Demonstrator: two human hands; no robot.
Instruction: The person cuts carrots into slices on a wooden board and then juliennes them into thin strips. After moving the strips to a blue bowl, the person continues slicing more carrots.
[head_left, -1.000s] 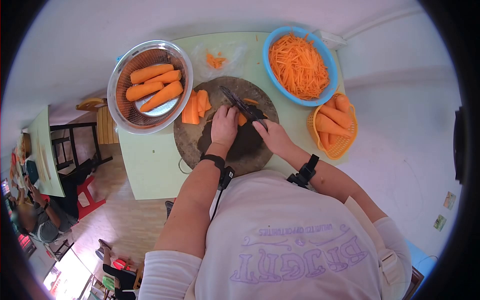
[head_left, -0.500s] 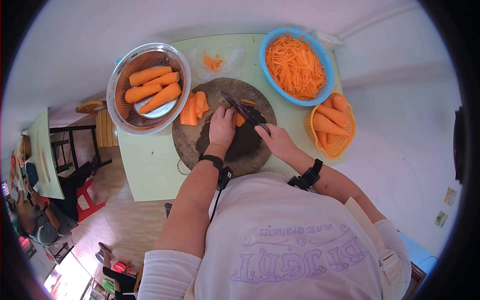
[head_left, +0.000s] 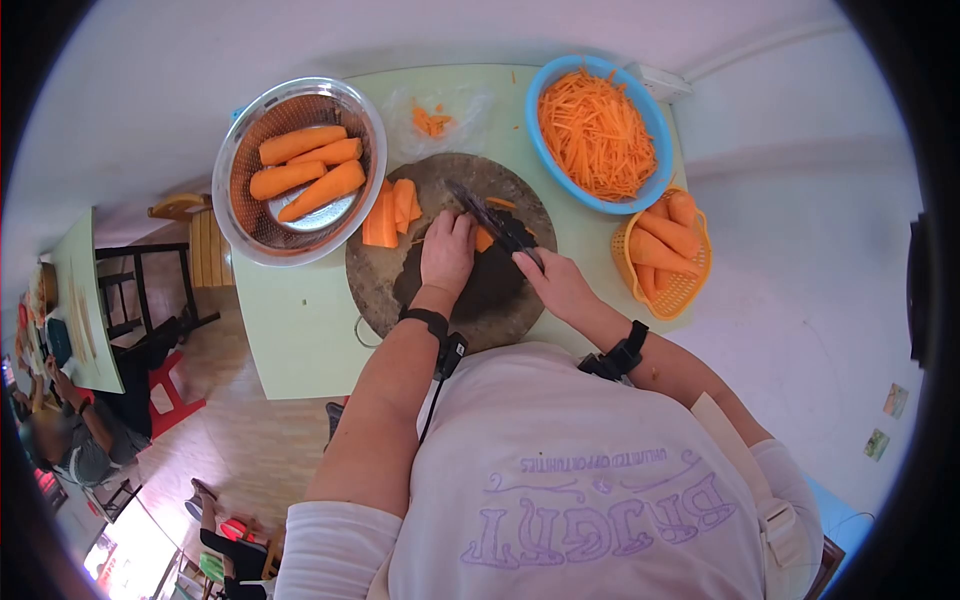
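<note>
A round, dark-stained chopping board lies before me. My right hand grips the handle of a dark-bladed kitchen knife, whose blade slants up and left across the board. Close beside the blade, my left hand presses down with bent fingers on a carrot piece, mostly hidden beneath them. Orange carrot shows between those fingers and the knife. Flat carrot slices are stacked at the board's left, and a thin orange strip lies beyond the blade.
A steel basin with several peeled carrots stands at left. At the back right is a blue bowl of carrot shreds, with a yellow basket of whole carrots below it. A plastic bag holds scraps. People sit at far left.
The knife and both hands stay almost in place, with only a very slight shift of the blade. The whole view has moved a little.
</note>
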